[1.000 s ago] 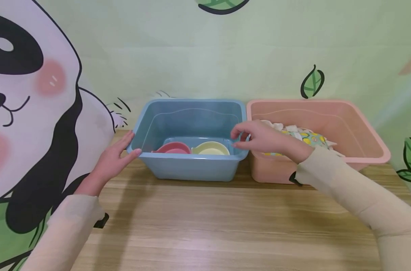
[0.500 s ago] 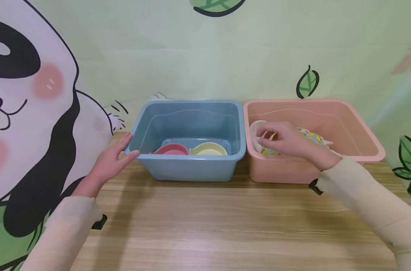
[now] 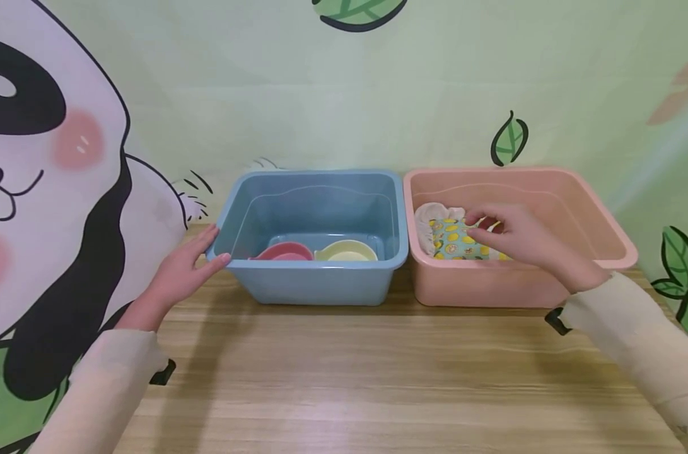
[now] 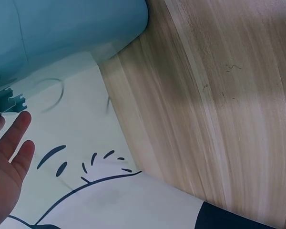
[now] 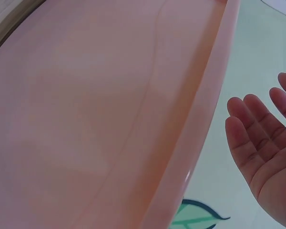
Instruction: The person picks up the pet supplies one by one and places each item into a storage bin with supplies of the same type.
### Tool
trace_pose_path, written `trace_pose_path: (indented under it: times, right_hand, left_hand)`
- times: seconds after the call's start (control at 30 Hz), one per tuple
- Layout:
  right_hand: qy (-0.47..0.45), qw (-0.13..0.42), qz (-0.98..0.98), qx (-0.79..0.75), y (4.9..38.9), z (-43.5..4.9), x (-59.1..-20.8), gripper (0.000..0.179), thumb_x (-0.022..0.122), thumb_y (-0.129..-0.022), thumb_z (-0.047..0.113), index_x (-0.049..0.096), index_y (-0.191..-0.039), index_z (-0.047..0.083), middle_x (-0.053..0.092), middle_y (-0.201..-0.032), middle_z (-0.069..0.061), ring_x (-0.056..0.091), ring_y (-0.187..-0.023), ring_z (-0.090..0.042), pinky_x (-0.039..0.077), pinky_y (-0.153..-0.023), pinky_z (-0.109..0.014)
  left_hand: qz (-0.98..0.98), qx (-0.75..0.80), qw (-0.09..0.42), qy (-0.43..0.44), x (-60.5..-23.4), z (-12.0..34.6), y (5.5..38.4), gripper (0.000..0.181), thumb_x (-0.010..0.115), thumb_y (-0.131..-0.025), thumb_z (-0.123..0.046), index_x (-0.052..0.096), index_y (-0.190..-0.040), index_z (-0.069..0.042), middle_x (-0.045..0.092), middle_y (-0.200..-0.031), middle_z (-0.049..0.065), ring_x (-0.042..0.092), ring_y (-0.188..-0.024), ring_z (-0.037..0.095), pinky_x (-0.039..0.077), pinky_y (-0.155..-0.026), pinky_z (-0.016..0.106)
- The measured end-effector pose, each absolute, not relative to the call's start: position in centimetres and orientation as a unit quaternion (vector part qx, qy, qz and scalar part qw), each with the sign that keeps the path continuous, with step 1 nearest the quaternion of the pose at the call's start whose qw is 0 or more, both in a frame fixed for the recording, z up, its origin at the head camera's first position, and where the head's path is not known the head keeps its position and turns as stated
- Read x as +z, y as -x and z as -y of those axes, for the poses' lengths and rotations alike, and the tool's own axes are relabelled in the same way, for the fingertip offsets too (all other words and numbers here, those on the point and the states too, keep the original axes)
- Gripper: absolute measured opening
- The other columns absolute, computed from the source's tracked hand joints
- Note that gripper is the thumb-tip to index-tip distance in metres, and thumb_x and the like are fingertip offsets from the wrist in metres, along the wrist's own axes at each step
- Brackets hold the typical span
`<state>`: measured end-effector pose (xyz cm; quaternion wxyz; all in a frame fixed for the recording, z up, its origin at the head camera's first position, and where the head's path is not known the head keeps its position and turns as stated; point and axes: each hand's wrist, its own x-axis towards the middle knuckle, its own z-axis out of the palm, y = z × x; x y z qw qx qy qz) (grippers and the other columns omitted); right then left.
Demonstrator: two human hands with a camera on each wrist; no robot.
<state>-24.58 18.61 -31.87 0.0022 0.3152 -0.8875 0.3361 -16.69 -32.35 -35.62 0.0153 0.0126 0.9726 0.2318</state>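
Observation:
My left hand [image 3: 179, 271] rests on the left rim of a blue plastic tub [image 3: 321, 284], fingers straight; the left wrist view shows its fingers [image 4: 23, 125] at the rim's underside. Inside the tub lie a pink-red dish [image 3: 289, 251] and a pale yellow dish [image 3: 346, 250], each with a small pointed end; their lower parts are hidden by the front wall. My right hand [image 3: 519, 236] hovers over the pink tub [image 3: 474, 287], fingers loosely bent, nothing between them. Below it lies a lemon-print cloth item [image 3: 454, 239] with white ruffled trim, partly covered by the hand.
Both tubs stand side by side on a wood-grain table [image 3: 344, 372], close to a pale green backdrop [image 3: 264, 113] printed with leaves and a large panda [image 3: 151, 214]. The tubs' rims rise around their contents.
My right hand has moved right, from the blue tub's right rim to above the pink tub, uncovering more of the lemon-print cloth. The left hand stays on the blue rim. The head view shifted slightly.

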Motion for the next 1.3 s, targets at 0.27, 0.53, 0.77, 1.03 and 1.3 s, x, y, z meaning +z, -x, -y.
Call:
trace_pose_path:
  times: [0.27, 0.53, 0.77, 1.03, 1.3]
  right_hand:
    - [-0.292, 0.024, 0.894, 0.339, 24.6, -20.6, -32.6, 0.012, 0.057, -0.085, 0.011, 0.061, -0.094, 0.005, 0.059, -0.094, -0.006, 0.053, -0.077, 0.005, 0.044, -0.068, -0.012]
    - [-0.275, 0.032, 0.889, 0.364, 24.5, -22.4, -33.2, 0.015, 0.057, -0.084, 0.009, 0.061, -0.096, 0.001, 0.057, -0.087, 0.009, 0.052, -0.073, 0.007, 0.044, -0.063, -0.01]
    - [-0.248, 0.026, 0.898, 0.362, 24.5, -23.6, -33.5, 0.018, 0.057, -0.085, 0.013, 0.059, -0.098, 0.001, 0.052, -0.085, 0.025, 0.05, -0.074, 0.008, 0.043, -0.063, -0.011]
    - [-0.211, 0.025, 0.908, 0.361, 24.5, -25.0, -34.1, 0.019, 0.057, -0.085, 0.014, 0.059, -0.099, 0.001, 0.051, -0.086, 0.024, 0.049, -0.073, 0.009, 0.042, -0.063, -0.01]
    - [-0.196, 0.028, 0.916, 0.35, 24.6, -26.5, -34.6, 0.021, 0.056, -0.086, 0.015, 0.058, -0.1, 0.0, 0.048, -0.083, 0.03, 0.047, -0.071, 0.011, 0.042, -0.059, -0.009]
  left_hand:
    - [-0.974, 0.223, 0.025, -0.013, -35.5, 32.5, 16.8, 0.074, 0.043, -0.085, -0.055, 0.012, -0.143, -0.02, 0.013, -0.148, 0.008, 0.017, -0.133, 0.04, 0.021, -0.095, 0.067]
    - [-0.977, 0.209, 0.029, -0.018, -35.1, 32.5, 16.8, 0.076, 0.043, -0.085, -0.055, 0.012, -0.143, -0.018, 0.015, -0.148, 0.011, 0.019, -0.132, 0.041, 0.022, -0.095, 0.066]
    - [-0.979, 0.198, 0.024, -0.028, -34.9, 32.4, 16.9, 0.076, 0.045, -0.085, -0.053, 0.015, -0.142, -0.013, 0.019, -0.146, 0.014, 0.022, -0.13, 0.042, 0.023, -0.095, 0.065]
    - [-0.981, 0.19, 0.028, -0.03, -34.9, 32.5, 17.0, 0.076, 0.045, -0.085, -0.053, 0.017, -0.142, -0.011, 0.02, -0.146, 0.014, 0.024, -0.129, 0.042, 0.024, -0.096, 0.063]
    - [-0.982, 0.182, 0.037, -0.03, -34.7, 32.6, 17.1, 0.076, 0.044, -0.085, -0.053, 0.015, -0.142, -0.011, 0.019, -0.146, 0.014, 0.024, -0.129, 0.042, 0.024, -0.096, 0.064]
